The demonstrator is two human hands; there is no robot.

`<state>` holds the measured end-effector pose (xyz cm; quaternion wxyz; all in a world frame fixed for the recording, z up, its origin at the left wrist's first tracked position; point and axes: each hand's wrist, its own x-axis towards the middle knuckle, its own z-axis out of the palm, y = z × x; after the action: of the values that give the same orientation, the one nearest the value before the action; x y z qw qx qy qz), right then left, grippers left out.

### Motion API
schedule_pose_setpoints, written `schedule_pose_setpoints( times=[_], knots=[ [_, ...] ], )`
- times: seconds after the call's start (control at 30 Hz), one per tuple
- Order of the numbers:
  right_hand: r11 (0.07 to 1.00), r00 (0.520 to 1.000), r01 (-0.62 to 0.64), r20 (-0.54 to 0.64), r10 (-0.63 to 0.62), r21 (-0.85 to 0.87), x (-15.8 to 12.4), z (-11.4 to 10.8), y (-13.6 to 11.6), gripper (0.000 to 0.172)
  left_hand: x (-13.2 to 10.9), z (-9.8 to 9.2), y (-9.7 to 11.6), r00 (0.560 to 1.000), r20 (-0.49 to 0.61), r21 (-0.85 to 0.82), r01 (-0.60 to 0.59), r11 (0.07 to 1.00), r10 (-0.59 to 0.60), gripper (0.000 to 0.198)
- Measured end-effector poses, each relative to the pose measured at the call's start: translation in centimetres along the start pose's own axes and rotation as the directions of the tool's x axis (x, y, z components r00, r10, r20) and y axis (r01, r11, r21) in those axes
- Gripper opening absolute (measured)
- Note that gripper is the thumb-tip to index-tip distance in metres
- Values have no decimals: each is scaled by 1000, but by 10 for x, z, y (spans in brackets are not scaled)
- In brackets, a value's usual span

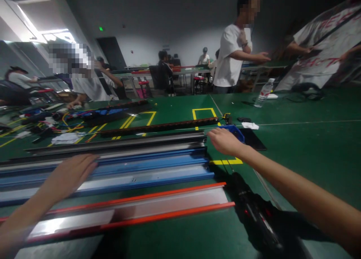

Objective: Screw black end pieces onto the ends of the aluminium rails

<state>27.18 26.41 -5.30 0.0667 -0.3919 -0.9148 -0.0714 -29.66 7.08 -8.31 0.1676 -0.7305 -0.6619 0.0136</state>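
My left hand [72, 174] reaches over the blue-edged metal rails [158, 165], its fingers stretched out together and pointing right. From this angle I cannot tell whether its fingertips touch a rail. My right hand [224, 140] is beside the right end of the black-edged rails [169, 140], in front of a small blue bin [235, 133]. Its fingers are curled in, and whatever they may hold is hidden. Closest to me lies an orange-edged rail [158, 206]. A black power drill [252, 210] lies on the table under my right forearm.
Yellow tape marks the green table [307, 146]. Behind the rails lie a long dark strip [160, 127] and a pile of wires [67, 119]. A water bottle [264, 93] and crumpled white paper [250, 125] are on the right. Several people stand or sit beyond.
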Motion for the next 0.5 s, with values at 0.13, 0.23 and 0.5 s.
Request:
schedule_pose_setpoints(
  times=[0.13,0.23,0.5],
  knots=[
    [996,997,-15,77,8,90,62,30,-9,28,74,15,4,985,136,-26,-107,994,110,54],
    [989,988,-21,152,-2,149,81,49,-13,31,104,31,5,972,180,-44,-146,988,152,54],
    [983,973,-45,231,2,179,73,67,-14,32,125,67,-17,957,205,-152,-176,973,205,44]
  ],
)
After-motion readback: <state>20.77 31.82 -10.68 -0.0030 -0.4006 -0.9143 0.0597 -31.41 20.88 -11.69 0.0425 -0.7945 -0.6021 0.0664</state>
